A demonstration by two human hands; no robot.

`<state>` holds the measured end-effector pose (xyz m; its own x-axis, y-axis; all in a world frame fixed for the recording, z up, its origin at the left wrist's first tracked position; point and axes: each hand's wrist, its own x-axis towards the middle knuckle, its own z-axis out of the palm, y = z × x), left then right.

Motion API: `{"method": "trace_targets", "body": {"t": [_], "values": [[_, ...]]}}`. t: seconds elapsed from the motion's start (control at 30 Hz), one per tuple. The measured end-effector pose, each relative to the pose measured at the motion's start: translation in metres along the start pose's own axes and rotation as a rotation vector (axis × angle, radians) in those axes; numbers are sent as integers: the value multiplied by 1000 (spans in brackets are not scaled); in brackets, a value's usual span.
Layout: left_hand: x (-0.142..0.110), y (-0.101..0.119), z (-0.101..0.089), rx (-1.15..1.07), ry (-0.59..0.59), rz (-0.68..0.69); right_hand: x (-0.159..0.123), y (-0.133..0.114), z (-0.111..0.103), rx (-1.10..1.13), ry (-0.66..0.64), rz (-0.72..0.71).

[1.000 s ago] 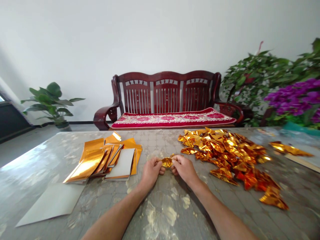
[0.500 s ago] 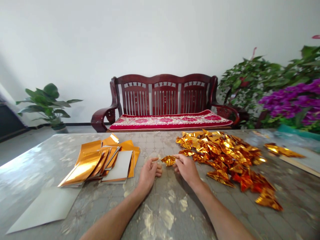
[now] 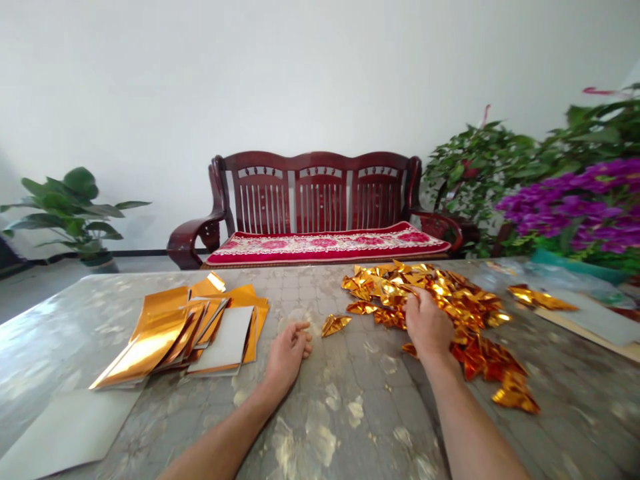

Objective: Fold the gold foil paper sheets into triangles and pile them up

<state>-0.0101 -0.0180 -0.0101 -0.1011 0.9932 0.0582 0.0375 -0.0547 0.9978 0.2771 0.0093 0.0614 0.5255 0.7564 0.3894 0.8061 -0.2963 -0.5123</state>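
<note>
A small folded piece of gold foil (image 3: 335,325) lies on the mottled table top (image 3: 320,427) between my hands, touching neither. My left hand (image 3: 287,355) rests on the table to its left, fingers loosely curled and holding nothing. My right hand (image 3: 427,323) presses into the near edge of a heap of crumpled gold foil pieces (image 3: 450,297), and its fingertips are among them. Whether those fingers grip a piece is hidden. Left of my left hand lies a fanned stack of gold foil sheets (image 3: 175,333).
A loose gold foil strip (image 3: 540,299) lies on a pale board (image 3: 590,320) at the right. A grey sheet (image 3: 65,430) lies at the table's near left. Beyond the far edge stand a dark wooden bench (image 3: 317,193) with a red cushion and potted plants.
The folded foil piece has left my hands and now lies on the table. My right hand has moved right and forward onto the heap. The view has turned slightly.
</note>
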Motion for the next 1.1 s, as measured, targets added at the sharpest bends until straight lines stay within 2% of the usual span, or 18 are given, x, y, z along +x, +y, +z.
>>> {"method": "trace_targets", "body": {"t": [0.07, 0.13, 0.23, 0.3, 0.37, 0.57, 0.7, 0.83, 0.93, 1.07, 1.1], "values": [[0, 0, 0, 16, -2, 3, 2, 4, -3, -121, 20, 20], [0, 0, 0, 31, -8, 6, 1, 4, -4, -150, 96, -28], [0, -1, -1, 60, -23, 8, -3, -4, 1, -106, 182, -264], [0, -2, -1, 73, -26, 8, -6, -12, 8, -89, 141, -461], [0, -2, -1, 79, -24, 3, -9, -20, 16, -104, 70, -591], [0, -2, -2, 98, -41, -7, -9, -36, 32, -190, -122, -691], [0, -1, -2, 111, -51, -10, -8, -38, 38, -249, -201, -725], [-1, 2, -1, 132, -53, -13, -11, -39, 38, -242, -194, -739], [0, 2, -1, 136, -50, -11, -13, -43, 32, -152, -210, -661], [0, 1, -2, 141, -41, 18, -20, -58, 19, 13, -408, -494], [0, 1, -2, 142, -41, 44, -24, -63, 15, 41, -428, -489]]}}
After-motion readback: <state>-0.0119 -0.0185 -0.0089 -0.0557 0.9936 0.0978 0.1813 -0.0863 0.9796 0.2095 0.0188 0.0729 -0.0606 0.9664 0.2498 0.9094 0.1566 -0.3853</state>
